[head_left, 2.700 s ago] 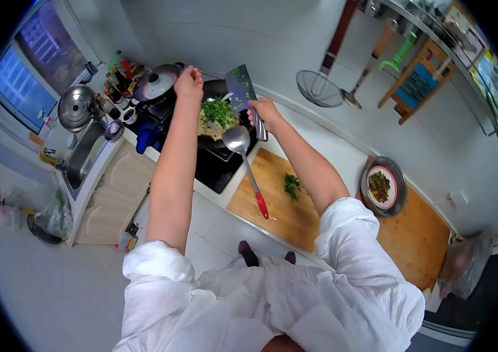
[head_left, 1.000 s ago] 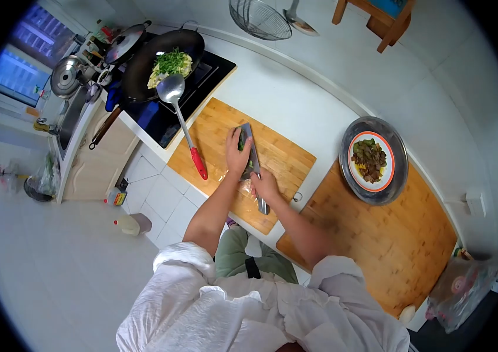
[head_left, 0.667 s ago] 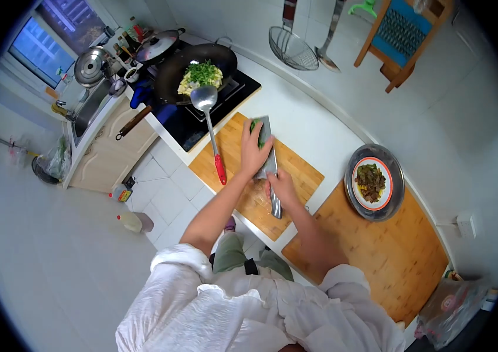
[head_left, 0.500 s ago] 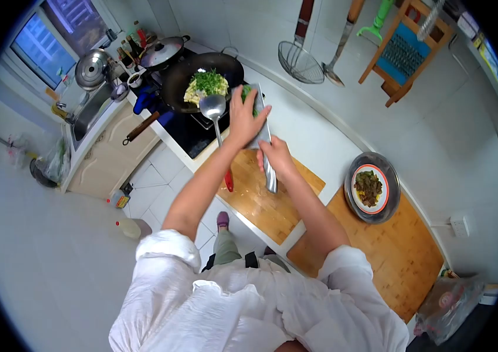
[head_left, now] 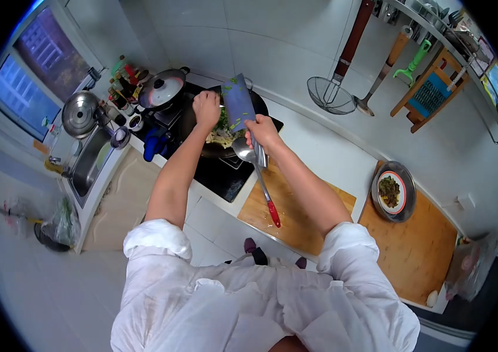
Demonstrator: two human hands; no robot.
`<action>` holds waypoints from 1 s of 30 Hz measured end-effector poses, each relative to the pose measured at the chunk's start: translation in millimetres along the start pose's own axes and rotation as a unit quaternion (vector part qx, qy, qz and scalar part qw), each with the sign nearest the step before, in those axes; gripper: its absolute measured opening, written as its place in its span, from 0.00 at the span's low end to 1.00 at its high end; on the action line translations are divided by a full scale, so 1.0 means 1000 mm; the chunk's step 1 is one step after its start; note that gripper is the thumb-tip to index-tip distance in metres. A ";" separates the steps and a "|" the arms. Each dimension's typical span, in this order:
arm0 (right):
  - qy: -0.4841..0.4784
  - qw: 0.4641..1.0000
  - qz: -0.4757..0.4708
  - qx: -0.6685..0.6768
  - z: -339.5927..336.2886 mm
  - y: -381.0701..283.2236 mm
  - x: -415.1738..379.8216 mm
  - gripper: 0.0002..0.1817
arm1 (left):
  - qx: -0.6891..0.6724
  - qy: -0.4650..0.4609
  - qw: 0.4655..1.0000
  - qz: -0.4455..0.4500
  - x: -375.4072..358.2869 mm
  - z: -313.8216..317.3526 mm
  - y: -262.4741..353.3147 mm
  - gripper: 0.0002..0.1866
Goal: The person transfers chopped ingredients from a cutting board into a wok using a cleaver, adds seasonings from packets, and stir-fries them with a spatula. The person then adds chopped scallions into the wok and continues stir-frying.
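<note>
Rectangular steel sink stood left, round steel bowl right.
The round black metal wok sat on the flat black glass hob, right of the domed, lidded round pan. The rectangular light-brown wooden board lay right of the hob; the larger brown wooden board, farther right, bore the bowl at its back.

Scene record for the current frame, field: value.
left_hand: left hand above the wok, grip unclear
right_hand: right hand grips the cleaver by its handle
cleaver_blade: over wok, green bits stuck on
wok_contents: greens, pale food
spatula: spatula, head at wok's edge, red handle over cutting board
plate: plate of dark food in metal bowl
</note>
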State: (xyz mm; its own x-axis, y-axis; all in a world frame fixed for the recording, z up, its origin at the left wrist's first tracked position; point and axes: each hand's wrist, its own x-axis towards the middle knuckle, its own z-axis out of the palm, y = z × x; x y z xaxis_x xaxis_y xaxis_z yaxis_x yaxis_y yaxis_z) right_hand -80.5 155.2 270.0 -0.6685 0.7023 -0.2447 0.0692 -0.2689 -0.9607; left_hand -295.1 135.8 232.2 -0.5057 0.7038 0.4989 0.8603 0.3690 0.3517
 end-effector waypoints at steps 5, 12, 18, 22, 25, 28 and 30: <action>0.060 0.997 0.024 -0.043 -0.003 0.002 0.033 0.09 | -0.023 -0.091 0.993 0.076 0.008 0.016 -0.044 0.19; 0.027 0.992 0.076 0.096 0.008 -0.038 0.042 0.18 | -0.059 -0.254 0.919 0.297 -0.001 -0.061 0.027 0.33; 0.001 0.997 0.042 0.072 0.013 -0.072 0.027 0.21 | -0.045 -0.326 0.890 0.315 0.007 -0.080 0.038 0.38; 0.050 0.995 0.055 0.060 0.010 -0.074 0.012 0.21 | -0.018 -0.312 0.915 0.257 0.009 -0.059 -0.008 0.39; 0.061 0.997 0.036 0.044 0.000 -0.071 0.006 0.21 | 0.058 -0.304 0.942 0.131 0.016 -0.067 -0.019 0.38; 0.048 0.998 0.036 0.028 0.002 -0.071 -0.002 0.21 | -0.041 -0.236 0.933 0.270 0.025 -0.081 0.008 0.37; 0.012 0.999 0.042 0.017 0.007 -0.072 -0.010 0.23 | -0.048 -0.227 0.928 0.292 0.028 -0.083 0.032 0.36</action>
State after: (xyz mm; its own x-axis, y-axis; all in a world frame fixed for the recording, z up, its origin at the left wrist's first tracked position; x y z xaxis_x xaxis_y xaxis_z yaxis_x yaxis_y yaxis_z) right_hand -84.0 162.7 342.5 -0.6435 0.6920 -0.3271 0.0986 -0.3489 -0.9320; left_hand -287.3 117.2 323.4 0.1423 0.9580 0.2490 0.9587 -0.1960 0.2061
